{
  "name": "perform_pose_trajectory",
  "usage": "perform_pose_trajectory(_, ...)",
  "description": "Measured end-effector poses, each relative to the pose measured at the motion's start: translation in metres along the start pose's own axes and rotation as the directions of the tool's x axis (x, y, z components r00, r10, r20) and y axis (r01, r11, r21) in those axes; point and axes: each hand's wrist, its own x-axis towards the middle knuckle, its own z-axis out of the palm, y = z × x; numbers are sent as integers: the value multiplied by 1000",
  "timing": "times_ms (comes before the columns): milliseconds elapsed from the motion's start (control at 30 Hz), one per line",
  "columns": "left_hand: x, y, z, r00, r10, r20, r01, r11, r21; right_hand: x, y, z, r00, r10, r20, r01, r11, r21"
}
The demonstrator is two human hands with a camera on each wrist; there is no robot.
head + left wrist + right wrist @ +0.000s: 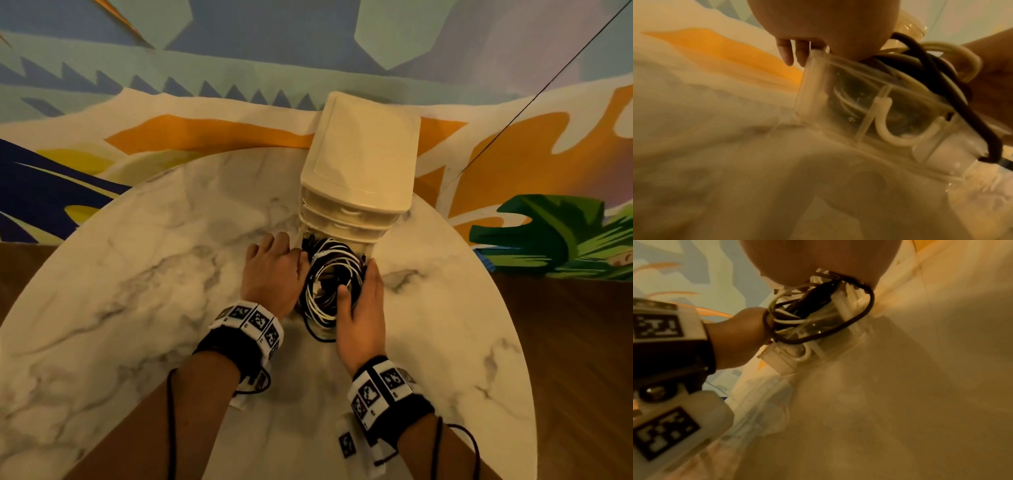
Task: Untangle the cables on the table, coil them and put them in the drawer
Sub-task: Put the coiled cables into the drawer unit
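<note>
Head — cables (329, 274) between the fingers (374, 275)

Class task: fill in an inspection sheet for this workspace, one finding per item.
Surface: round marble table.
Job's things: cream drawer unit, bottom drawer pulled out, holding coiled black and white cables.
Clutter: marker tag lying near the right wrist.
Grippers: left hand against the drawer's left side; right hand along its right side, thumb on the coils.
Cables: one black loop hangs over the drawer's front onto the table.
Surroundings: painted mural, wooden floor.
</note>
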Motion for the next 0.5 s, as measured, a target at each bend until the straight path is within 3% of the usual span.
perform_pose_trajectory(100, 0, -2, 8, 997, -32, -77, 27, 997, -71, 2, -4, 0, 997, 51, -54, -50, 999, 16)
perform_pose_trajectory(267, -2, -5, 13, 970, -138, -198, 76, 953, -295, -4, -4, -4, 960, 61, -273, 22, 956, 291)
perform_pose_trajectory(400, 5, -9, 11, 989, -136, -49, 91, 851, -517, 17, -1, -10, 953, 66, -296, 9, 970, 243)
perform_pose_trajectory(500, 4, -14, 11, 993, -120, 7, 102, 809, -579, 38, 0, -19, 979, -64, -194, 83, 992, 91)
